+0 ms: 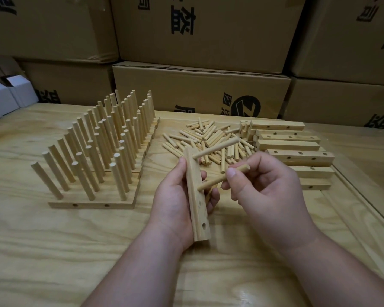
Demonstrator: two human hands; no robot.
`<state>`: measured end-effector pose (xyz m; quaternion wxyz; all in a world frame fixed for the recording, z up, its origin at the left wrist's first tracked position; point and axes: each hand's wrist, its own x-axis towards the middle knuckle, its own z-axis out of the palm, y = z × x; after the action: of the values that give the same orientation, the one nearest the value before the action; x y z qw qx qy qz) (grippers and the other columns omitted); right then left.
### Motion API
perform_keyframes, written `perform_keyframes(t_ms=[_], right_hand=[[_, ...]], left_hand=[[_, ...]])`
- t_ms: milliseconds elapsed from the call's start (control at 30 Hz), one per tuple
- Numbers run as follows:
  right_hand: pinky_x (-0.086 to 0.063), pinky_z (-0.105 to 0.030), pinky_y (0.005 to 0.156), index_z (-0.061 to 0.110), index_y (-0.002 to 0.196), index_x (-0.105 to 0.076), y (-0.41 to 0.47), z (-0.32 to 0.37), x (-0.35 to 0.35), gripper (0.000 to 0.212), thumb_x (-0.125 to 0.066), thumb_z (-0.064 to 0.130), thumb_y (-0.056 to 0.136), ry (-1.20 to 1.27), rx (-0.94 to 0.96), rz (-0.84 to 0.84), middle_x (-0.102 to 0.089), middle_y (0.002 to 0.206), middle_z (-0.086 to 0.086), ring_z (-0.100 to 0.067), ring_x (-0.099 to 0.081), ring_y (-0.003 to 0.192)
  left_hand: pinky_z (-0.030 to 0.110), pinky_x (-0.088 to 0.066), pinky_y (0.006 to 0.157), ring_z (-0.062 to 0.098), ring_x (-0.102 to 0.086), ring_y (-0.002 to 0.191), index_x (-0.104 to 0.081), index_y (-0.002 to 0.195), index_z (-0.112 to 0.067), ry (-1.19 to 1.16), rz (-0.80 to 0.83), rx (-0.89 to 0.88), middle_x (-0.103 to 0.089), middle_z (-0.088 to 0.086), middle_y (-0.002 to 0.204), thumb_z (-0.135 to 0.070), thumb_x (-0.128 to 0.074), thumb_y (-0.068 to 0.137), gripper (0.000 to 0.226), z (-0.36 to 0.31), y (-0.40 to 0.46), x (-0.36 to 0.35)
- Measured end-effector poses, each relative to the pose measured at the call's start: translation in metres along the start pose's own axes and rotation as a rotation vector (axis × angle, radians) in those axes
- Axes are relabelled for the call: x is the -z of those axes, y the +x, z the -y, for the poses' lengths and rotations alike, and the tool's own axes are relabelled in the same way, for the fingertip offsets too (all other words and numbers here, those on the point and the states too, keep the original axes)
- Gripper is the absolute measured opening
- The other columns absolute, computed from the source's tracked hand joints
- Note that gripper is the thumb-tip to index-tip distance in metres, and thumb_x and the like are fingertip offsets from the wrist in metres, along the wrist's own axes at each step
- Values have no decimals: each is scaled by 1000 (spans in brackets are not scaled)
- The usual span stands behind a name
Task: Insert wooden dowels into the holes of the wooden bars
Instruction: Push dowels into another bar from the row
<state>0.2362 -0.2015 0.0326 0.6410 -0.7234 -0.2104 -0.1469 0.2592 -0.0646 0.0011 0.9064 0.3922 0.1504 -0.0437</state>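
Two dowels showing in my bar point(196, 200).
I'm gripping it with my left hand point(174, 196); my right hand point(268, 191) is pinching the nearer dowel point(222, 177).

A left hand point(175, 193) grips a wooden bar point(196, 202); beside the bar, a right hand point(268, 191) pinches a dowel point(222, 177) touching it.

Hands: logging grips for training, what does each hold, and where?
Left hand grips the wooden bar mid-length; right hand pinches a dowel near its outer end.
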Motion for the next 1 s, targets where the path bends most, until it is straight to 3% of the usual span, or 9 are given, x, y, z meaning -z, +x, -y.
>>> perform_keyframes(t_ms=[100, 200, 400, 567, 667, 800, 867, 933, 1000], right_hand=[[-53, -20, 53, 6, 77, -61, -4, 1, -4, 15, -72, 4, 87, -51, 57, 58, -71, 76, -2, -13, -69, 63], [-55, -30, 51, 8, 75, -60, -4, 1, -7, 15, -71, 11, 85, -49, 56, 42, -70, 75, -4, -20, -68, 62], [-54, -16, 53, 1, 80, -61, -1, -1, -3, 10, -67, 0, 88, 63, -47, 58, -75, 75, 1, -11, -73, 67], [-57, -23, 55, 7, 78, -64, -2, -2, -5, 11, -71, 7, 87, 20, -27, 60, -72, 72, -9, -19, -72, 63], [-58, -25, 56, 5, 80, -65, 0, 0, -4, 15, -71, 18, 84, 37, -59, 68, -73, 72, -8, -21, -72, 63], [-59, -27, 56, 6, 79, -65, -1, -1, -4, 12, -73, 12, 86, -4, -53, 72, -72, 72, -8, -21, -73, 65], [-60, -34, 58, 5, 78, -65, -2, -2, -5, 14, -75, 11, 86, -92, -23, 74, -71, 74, -8, -21, -72, 70], [-60, -39, 61, 3, 78, -65, -2, -2, -6, 17, -76, 13, 86, -128, -15, 71, -70, 75, -10, -20, -72, 73], [-60, -38, 59, 1, 78, -64, -1, -2, -4, 17, -75, 12, 86, -99, -36, 65, -70, 74, -12, -24, -72, 71]], left_hand=[[48, -54, 87, 29, -67, 73, -78, 72, -20, 34, 26, 8, -68, 8, 77, -52, -52, 98, 48, 1, -2, 1], [60, -39, 110, 38, -58, 101, -80, 86, -22, 29, 19, 21, -62, 14, 105, -52, -52, 98, 42, 0, -4, -1], [44, -53, 81, 34, -62, 88, -76, 92, -17, 60, -31, -14, -68, 9, 85, -54, -54, 97, 44, 1, -2, 0], [54, -51, 102, 43, -65, 104, -78, 86, -15, 75, -34, 2, -70, 21, 104, -53, -52, 99, 48, 3, -2, 0], [51, -54, 95, 37, -65, 99, -74, 110, -14, 65, -39, -25, -66, 17, 114, -51, -51, 100, 44, 1, -3, -1], [55, -51, 100, 39, -65, 106, -75, 110, -15, 71, -38, -27, -65, 27, 128, -51, -51, 101, 44, 2, -4, -2], [56, -53, 100, 38, -70, 105, -79, 101, -21, 96, -30, -15, -71, 26, 114, -55, -50, 100, 44, 4, -5, -1], [50, -56, 91, 30, -74, 89, -80, 97, -24, 126, -22, -12, -76, 19, 96, -56, -49, 100, 45, 6, -5, -2], [55, -55, 96, 34, -71, 95, -78, 103, -20, 133, -32, -26, -71, 28, 109, -54, -50, 101, 44, 6, -5, -3]])
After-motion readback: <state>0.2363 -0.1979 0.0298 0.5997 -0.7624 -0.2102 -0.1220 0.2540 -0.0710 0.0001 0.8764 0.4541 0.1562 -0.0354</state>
